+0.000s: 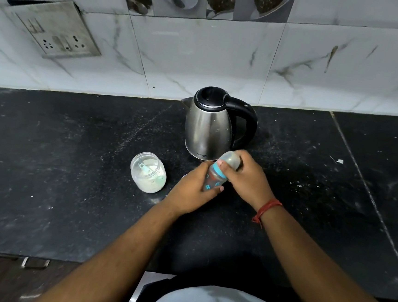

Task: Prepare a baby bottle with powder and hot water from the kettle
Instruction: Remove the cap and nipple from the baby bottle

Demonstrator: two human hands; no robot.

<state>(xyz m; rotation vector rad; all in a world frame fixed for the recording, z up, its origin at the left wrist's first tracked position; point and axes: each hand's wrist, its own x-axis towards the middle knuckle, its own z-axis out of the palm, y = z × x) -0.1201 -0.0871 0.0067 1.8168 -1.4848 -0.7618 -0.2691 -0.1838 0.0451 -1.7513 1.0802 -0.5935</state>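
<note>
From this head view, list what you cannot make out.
- Baby bottle: contents hidden by the left hand and right hand.
- Kettle: lid shut, water level hidden.
- Jar: powder amount blurred behind its cloudy wall.
- Kettle's lettering: too small to read.

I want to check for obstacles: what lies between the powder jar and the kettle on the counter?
Nothing: in the head view, only bare black countertop with pale specks separates the open powder jar from the steel kettle.
</note>
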